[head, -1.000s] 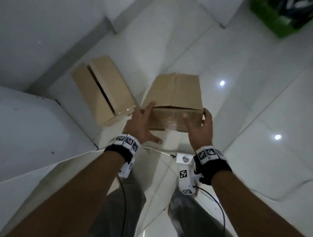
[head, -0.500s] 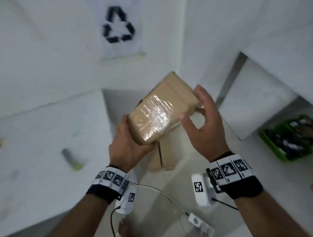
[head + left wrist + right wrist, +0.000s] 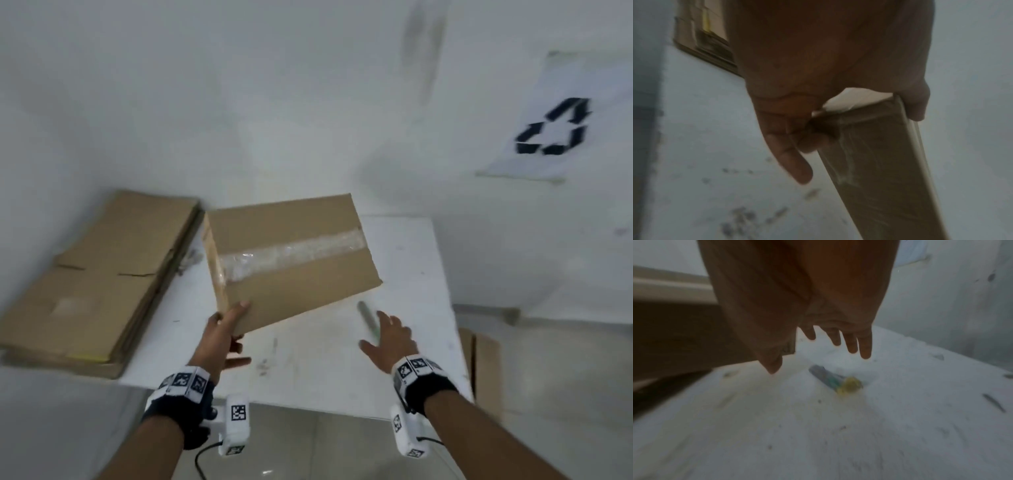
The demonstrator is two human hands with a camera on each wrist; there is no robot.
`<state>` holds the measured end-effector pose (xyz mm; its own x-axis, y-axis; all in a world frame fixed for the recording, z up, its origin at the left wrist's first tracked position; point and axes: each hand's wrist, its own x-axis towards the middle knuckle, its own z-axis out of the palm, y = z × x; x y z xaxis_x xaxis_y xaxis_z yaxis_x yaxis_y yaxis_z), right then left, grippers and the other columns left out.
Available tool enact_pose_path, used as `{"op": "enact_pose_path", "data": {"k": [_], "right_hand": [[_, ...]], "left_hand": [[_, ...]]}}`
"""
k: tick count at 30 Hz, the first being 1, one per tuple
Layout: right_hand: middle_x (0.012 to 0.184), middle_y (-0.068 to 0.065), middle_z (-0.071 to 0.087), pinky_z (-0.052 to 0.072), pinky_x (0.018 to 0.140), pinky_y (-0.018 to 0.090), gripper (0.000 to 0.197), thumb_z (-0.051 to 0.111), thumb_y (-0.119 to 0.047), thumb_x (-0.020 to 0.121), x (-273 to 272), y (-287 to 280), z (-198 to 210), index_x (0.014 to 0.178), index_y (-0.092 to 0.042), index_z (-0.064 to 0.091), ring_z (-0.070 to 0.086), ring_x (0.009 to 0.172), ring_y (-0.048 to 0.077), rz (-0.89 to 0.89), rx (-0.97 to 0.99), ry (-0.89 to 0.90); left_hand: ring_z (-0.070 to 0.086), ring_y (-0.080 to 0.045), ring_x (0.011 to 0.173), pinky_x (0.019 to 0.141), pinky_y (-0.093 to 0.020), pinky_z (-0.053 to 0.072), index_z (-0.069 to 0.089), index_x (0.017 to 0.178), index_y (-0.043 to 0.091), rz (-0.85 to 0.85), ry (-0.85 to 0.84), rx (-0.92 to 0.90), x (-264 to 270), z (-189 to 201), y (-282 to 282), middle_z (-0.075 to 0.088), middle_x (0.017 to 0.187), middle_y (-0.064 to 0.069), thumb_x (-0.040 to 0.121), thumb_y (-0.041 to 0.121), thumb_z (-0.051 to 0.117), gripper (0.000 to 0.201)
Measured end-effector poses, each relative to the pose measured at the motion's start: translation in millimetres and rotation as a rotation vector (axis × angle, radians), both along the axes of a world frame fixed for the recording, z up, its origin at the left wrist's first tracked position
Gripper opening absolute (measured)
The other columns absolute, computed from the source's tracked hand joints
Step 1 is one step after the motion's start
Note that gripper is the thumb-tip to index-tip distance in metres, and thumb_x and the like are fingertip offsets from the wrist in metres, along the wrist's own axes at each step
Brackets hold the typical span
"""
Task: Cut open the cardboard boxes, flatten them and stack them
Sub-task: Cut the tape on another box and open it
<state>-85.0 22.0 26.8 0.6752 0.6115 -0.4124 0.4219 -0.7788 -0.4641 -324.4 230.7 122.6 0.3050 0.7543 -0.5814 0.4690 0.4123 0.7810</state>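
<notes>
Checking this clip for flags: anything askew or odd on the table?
The sealed box is tilted, its near corner held by the left hand alone. The right hand hovers open over the cutter. Otherwise nothing stands out.

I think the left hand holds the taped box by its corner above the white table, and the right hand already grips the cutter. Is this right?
Not quite. The left hand does hold the taped box by its corner above the white table, but the right hand grips nothing. Its fingers are spread open above the cutter, which lies on the table. The right wrist view shows this.
</notes>
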Motion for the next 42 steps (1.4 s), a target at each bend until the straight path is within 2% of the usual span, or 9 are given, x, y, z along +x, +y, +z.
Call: {"op": "enact_pose_path", "data": {"k": [2, 5, 9, 13, 18, 22, 25, 37, 42], "right_hand": [[0.163, 0.011, 0.019, 0.036, 0.11, 0.049, 0.083, 0.052, -0.054, 0.097, -5, 30, -35, 0.16, -0.024, 0.006, 0.032, 0.142, 0.037, -0.04, -0.129, -0.034], [0.14, 0.007, 0.041, 0.049, 0.095, 0.046, 0.072, 0.053, -0.042, 0.099, -13, 51, -73, 0.157, -0.026, 0.014, 0.045, 0.123, 0.031, -0.059, -0.253, -0.18], [0.119, 0.009, 0.045, 0.052, 0.072, 0.04, 0.07, 0.046, -0.011, 0.098, -14, 58, -88, 0.158, -0.027, 0.014, 0.053, 0.101, 0.031, -0.025, -0.262, -0.293], [0.135, 0.023, 0.048, 0.047, 0.095, 0.043, 0.051, 0.044, -0.006, 0.101, 6, 68, -57, 0.15, -0.004, 0.03, 0.055, 0.118, 0.041, -0.24, -0.053, -0.029], [0.14, 0.016, 0.055, 0.041, 0.103, 0.036, 0.044, 0.037, -0.008, 0.106, 27, 74, -10, 0.149, -0.003, 0.04, 0.055, 0.123, 0.034, -0.457, 0.285, 0.079], [0.104, -0.004, 0.071, 0.047, 0.068, 0.014, 0.026, 0.039, -0.017, 0.108, 49, 85, 20, 0.122, -0.014, 0.061, 0.058, 0.071, 0.008, -0.35, 0.519, 0.042], [0.081, -0.005, 0.073, 0.046, 0.059, 0.021, 0.018, 0.05, -0.022, 0.105, 61, 103, 35, 0.103, -0.019, 0.068, 0.055, 0.056, 0.004, -0.322, 0.616, 0.065], [0.091, 0.001, 0.071, 0.052, 0.065, 0.043, 0.027, 0.047, -0.013, 0.102, 71, 212, 47, 0.122, -0.02, 0.063, 0.062, 0.067, 0.025, 0.319, 0.436, 0.186], [0.088, 0.004, 0.07, 0.045, 0.056, 0.02, 0.03, 0.053, -0.013, 0.1, 66, 269, 48, 0.127, -0.016, 0.063, 0.056, 0.057, 0.011, 0.552, 0.366, 0.088]], "left_hand": [[0.058, -0.025, 0.075, 0.071, -0.047, 0.063, 0.061, 0.122, 0.014, -0.049, 0.092, -0.145, -25, -28, 34, 0.06, 0.099, -0.011, 0.054, 0.084, 0.07, 0.098], [0.061, -0.027, 0.076, 0.073, -0.047, 0.064, 0.063, 0.119, 0.011, -0.165, 0.271, -0.236, -44, -65, 65, 0.071, 0.103, -0.01, 0.07, 0.093, 0.055, 0.096], [0.068, -0.032, 0.089, 0.071, -0.05, 0.064, 0.027, 0.155, 0.025, -0.199, 0.378, -0.052, -53, -101, 101, 0.061, 0.128, -0.019, 0.092, 0.072, 0.052, 0.082], [0.048, -0.042, 0.136, 0.102, -0.056, 0.051, 0.004, 0.162, 0.024, -0.232, 0.374, 0.174, -25, -111, 126, 0.029, 0.162, -0.018, 0.068, 0.074, 0.079, 0.13], [0.026, -0.036, 0.152, 0.119, -0.051, 0.034, -0.013, 0.163, 0.023, -0.446, 0.379, 0.227, 37, -105, 168, 0.007, 0.171, -0.012, 0.067, 0.072, 0.08, 0.142], [0.037, -0.036, 0.148, 0.117, -0.055, 0.038, -0.017, 0.158, 0.042, -0.547, 0.355, 0.309, 72, -105, 191, 0.024, 0.167, -0.013, 0.052, 0.085, 0.078, 0.149], [0.047, -0.037, 0.138, 0.112, -0.052, 0.043, -0.002, 0.156, 0.055, -0.585, 0.34, 0.37, 90, -107, 186, 0.034, 0.16, -0.011, 0.071, 0.07, 0.08, 0.119], [0.054, -0.023, 0.127, 0.108, -0.045, 0.046, 0.029, 0.144, 0.06, -0.416, 0.226, 0.342, 104, -109, 184, 0.045, 0.143, 0.004, 0.06, 0.071, 0.087, 0.102], [0.056, -0.017, 0.126, 0.109, -0.042, 0.047, 0.027, 0.143, 0.065, -0.362, 0.188, 0.352, 104, -121, 184, 0.053, 0.141, 0.006, 0.053, 0.073, 0.088, 0.11]]}}
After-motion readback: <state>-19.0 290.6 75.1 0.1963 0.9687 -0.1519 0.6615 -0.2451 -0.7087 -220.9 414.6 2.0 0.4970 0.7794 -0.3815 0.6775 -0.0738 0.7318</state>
